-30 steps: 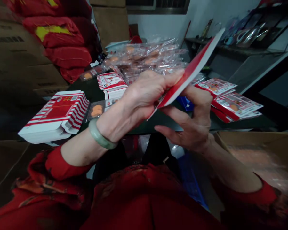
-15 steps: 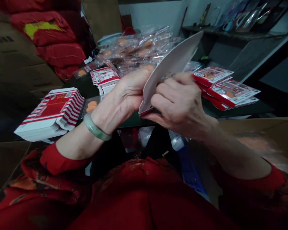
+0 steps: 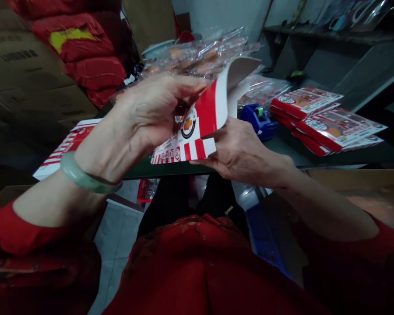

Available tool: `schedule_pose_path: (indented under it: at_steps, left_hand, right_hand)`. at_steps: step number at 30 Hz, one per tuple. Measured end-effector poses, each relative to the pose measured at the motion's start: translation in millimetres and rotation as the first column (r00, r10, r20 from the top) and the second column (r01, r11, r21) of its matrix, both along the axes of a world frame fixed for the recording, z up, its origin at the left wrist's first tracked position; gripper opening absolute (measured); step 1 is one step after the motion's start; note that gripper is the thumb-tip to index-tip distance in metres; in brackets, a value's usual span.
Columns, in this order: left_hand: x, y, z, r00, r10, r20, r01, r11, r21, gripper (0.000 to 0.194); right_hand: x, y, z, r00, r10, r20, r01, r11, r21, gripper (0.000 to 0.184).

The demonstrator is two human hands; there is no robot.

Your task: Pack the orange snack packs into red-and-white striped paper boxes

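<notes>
A red-and-white printed cardboard box [image 3: 202, 116], its end flap raised and bent, is held up between both hands over the dark green table [image 3: 141, 173]. My left hand [image 3: 147, 107], a pale green bangle on its wrist, grips the box's left part, its fingertips partly hidden behind the card. On the other side, my right hand [image 3: 241, 146] is closed on the end with the striped flap. Behind the box lies a heap of clear plastic packets [image 3: 197, 57] with orange contents.
Red-and-white boxes [image 3: 328, 124] stand stacked at the right, beside a blue tape dispenser [image 3: 258, 120]. More flat striped cartons [image 3: 65, 146] lie at the left. An open brown carton [image 3: 357, 179] is at my right; red wrapped bundles [image 3: 95, 72] are piled back left.
The box has turned so its printed red-and-white face shows instead of the plain inside. My left hand has shifted left and the view has moved, bringing the blue dispenser into sight.
</notes>
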State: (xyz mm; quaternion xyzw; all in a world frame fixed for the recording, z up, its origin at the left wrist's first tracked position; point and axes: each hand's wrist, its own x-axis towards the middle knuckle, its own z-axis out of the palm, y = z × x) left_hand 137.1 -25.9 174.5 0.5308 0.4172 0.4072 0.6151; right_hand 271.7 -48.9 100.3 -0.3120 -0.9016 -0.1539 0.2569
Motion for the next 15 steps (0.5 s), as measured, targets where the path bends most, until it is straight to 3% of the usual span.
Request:
schedule_pose_path:
  at_steps: [2,5,8,10,12,15]
  left_hand:
    - [1,0,-0.9,0.992,-0.122,0.004,0.122,0.991,-0.046,0.022]
    - [-4,5,-10.7,0.976,-0.207,-0.072,0.215,0.967,0.138,0.021]
    - [-15,12,-26.4,0.905,-0.397,-0.155,0.426,0.842,0.332,0.023]
    - [-21,14,-36.4,0.863,-0.469,-0.186,0.503,0.772,0.387,0.041]
    - [-24,12,-44.3,0.885,-0.429,-0.181,0.465,0.791,0.398,0.059]
    - [-28,6,-51.1,0.976,-0.196,-0.097,0.218,0.909,0.354,0.062]
  right_hand:
    - [4,1,-1.4,0.998,0.027,-0.061,-0.028,0.999,-0.018,0.039]
    - [18,2,-2.0,0.989,0.030,-0.145,-0.043,0.995,-0.088,0.043]
    - [33,4,0.5,0.977,0.078,-0.199,-0.109,0.983,-0.148,0.041]
    - [36,4,4.2,0.966,0.143,-0.218,-0.185,0.964,-0.189,0.038]
    - [33,4,8.0,0.958,0.169,-0.232,-0.228,0.939,-0.259,0.037]
    - [20,3,11.9,0.963,0.123,-0.240,-0.211,0.897,-0.389,0.038]
